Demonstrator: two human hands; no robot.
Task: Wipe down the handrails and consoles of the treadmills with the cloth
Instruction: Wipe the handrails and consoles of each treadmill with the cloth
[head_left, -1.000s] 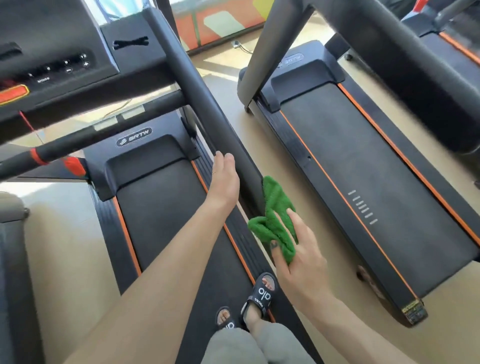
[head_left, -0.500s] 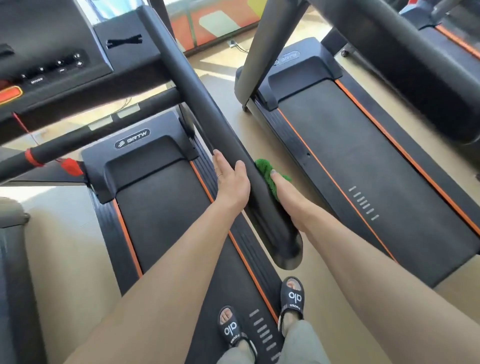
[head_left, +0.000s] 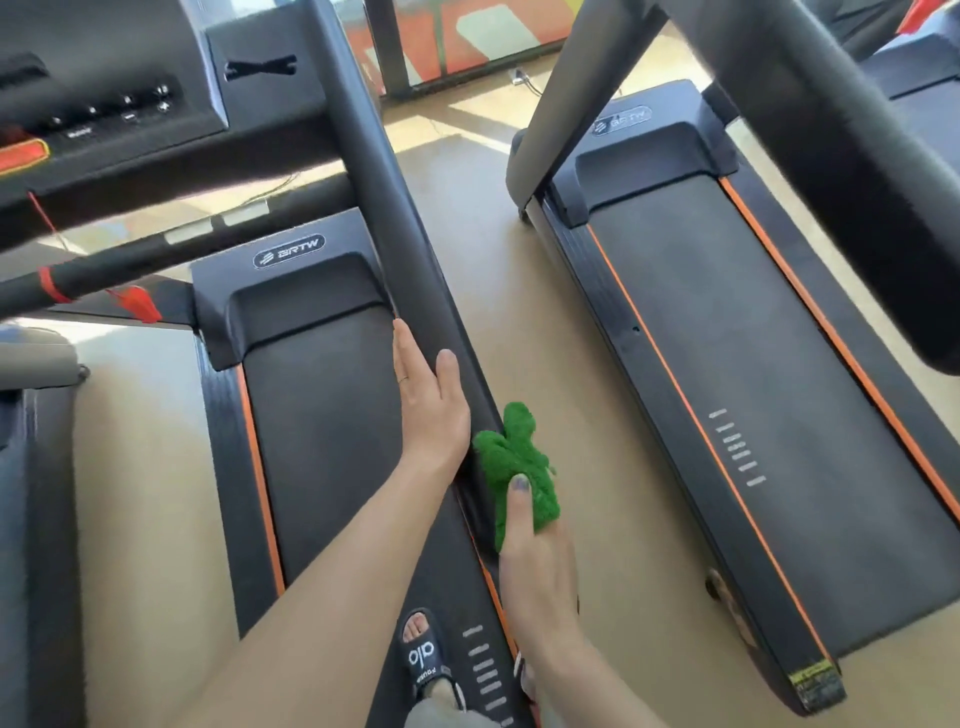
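I stand on a black treadmill whose right handrail (head_left: 384, 208) slopes from the console (head_left: 104, 104) at top left down toward me. My left hand (head_left: 431, 400) rests on the rail's inner side, fingers straight and thumb over its top. My right hand (head_left: 535, 561) holds a crumpled green cloth (head_left: 514, 462) against the rail's near end, with the thumb pressed on top of the cloth. The rail's tip is hidden behind the cloth and hand.
A second treadmill (head_left: 727, 364) lies to the right, its handrail (head_left: 841, 156) crossing the top right corner. Tan floor (head_left: 519, 312) runs between the two machines. A red safety clip (head_left: 130, 301) hangs from the front crossbar. My sandalled feet (head_left: 423, 654) stand on the belt.
My right hand has drawn the cloth back down the rail toward me, to its near end. The left hand stays on the rail's inner side.
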